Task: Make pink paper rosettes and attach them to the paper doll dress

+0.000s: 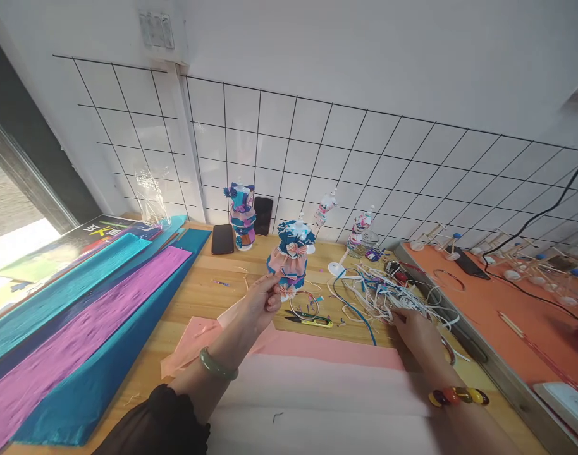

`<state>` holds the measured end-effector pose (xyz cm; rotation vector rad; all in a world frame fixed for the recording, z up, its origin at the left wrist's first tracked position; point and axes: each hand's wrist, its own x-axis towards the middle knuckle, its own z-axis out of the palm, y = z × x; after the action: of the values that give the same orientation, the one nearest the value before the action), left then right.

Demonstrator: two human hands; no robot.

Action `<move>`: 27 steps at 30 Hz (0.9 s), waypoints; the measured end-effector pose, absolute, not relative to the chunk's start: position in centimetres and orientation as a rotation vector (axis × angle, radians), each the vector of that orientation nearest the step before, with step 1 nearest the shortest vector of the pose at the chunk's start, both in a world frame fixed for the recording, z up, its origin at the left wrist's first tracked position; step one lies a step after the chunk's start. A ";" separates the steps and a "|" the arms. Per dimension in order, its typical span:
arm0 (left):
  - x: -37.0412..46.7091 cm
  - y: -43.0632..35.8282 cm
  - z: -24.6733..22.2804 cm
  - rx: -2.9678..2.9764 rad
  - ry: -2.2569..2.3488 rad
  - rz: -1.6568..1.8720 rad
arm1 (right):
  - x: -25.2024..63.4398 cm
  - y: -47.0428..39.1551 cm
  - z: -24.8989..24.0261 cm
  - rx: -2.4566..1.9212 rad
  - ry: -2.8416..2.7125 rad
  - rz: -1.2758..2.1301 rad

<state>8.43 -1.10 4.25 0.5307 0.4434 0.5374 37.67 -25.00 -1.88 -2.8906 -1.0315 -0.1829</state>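
Pinch lightly with your left grip (264,302); the thin paper would probably crease or tear under a hard squeeze. With your right grip (418,336), it seems best to part the tangled heap of narrow white strips (388,294) gently, freeing one end at a time. The small dress form in ruffled blue and pink paper (289,262) stands upright on the pale wooden desk (189,292), its lower skirt pinched between your left fingertips. Whether your right holds anything, I cannot tell.
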 end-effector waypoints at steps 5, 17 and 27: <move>8.4 -1.2 4.4 0.537 0.458 0.548 | 37.3 -24.8 -2.0 -2.870 -1.031 -0.161; 8.5 -1.2 4.3 0.539 0.436 0.544 | 37.0 -24.6 -1.6 -2.791 -1.082 -0.134; 8.5 -0.9 3.8 0.548 0.416 0.528 | 36.7 -24.5 -1.4 -2.747 -1.260 0.013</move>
<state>8.51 -0.93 3.78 0.5479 0.4164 0.5279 36.74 -24.48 -1.41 -2.7468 -1.2598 0.0129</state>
